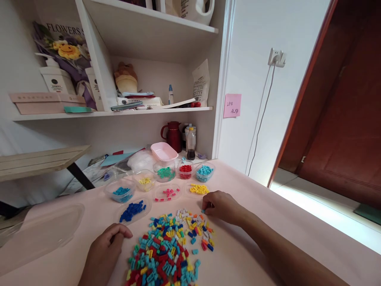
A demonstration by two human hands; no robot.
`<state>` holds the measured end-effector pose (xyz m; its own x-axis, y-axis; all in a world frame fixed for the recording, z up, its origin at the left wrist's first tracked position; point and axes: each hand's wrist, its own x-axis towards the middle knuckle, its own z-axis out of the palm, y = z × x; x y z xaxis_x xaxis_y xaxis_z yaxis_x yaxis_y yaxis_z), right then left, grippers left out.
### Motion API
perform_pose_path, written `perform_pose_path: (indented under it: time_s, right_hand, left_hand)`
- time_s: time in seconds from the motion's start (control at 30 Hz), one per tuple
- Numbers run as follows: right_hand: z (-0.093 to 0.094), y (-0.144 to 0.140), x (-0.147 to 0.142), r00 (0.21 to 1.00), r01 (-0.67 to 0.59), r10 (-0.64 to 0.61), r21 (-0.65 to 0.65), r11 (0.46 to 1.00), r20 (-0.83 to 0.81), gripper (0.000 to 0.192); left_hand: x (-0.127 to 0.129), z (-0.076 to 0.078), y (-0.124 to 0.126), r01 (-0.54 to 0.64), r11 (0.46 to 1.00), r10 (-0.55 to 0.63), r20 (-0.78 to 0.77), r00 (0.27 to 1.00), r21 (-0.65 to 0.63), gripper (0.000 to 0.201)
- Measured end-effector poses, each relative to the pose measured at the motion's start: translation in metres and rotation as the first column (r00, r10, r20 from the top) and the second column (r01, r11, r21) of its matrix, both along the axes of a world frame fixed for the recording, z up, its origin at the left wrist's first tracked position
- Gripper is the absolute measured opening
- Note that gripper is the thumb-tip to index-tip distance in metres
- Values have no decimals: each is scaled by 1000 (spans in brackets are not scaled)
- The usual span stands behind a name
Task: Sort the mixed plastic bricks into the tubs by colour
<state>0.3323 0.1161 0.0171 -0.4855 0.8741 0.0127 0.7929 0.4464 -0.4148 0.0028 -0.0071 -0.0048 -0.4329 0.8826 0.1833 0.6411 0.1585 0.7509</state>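
Note:
A heap of small mixed-colour plastic bricks (pixel 168 248) lies on the pale pink table (pixel 253 238). My right hand (pixel 222 206) rests at the heap's far right edge, fingertips pinched on a small light-blue brick (pixel 203 211). My left hand (pixel 108 244) lies loosely curled on the table left of the heap, close to the dish of dark blue bricks (pixel 132 210); whether it holds anything is hidden. Beyond the heap stand clear dishes sorted by colour: yellow (pixel 199 189), pink (pixel 168 193), light blue (pixel 204 172), red (pixel 185 170), green (pixel 165 173).
A large clear lid (pixel 38 232) lies at the left. A pink tub (pixel 163 151), a red jug (pixel 172 135) and a bottle (pixel 191 143) stand at the back under cluttered shelves. A dark wooden door (pixel 342 119) is at the right, and the table's edge runs diagonally there.

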Motion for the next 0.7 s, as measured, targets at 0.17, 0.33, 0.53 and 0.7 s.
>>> perform_pose_path:
  time_s: [0.17,0.33,0.53,0.7]
  right_hand:
    - [-2,3,-1,998,28,-29,-32,999,-55,15]
    - [-6,6,-1,983,40,-55,-91,995,-176,13]
    - [8,27,7,927,91,-136,-142,986,-350,21]
    - [35,68,11,863,256,-257,-62,965,-435,20]
  left_hand:
    - [-3,-4,1,-4,1000,4,14,1000,-16,21]
    - [-7,-15,5,2,999,-5,63,998,49,20]
    - [-7,-17,7,-28,995,17,105,994,101,19]
    - [-2,-13,4,-46,995,38,88,995,87,20]
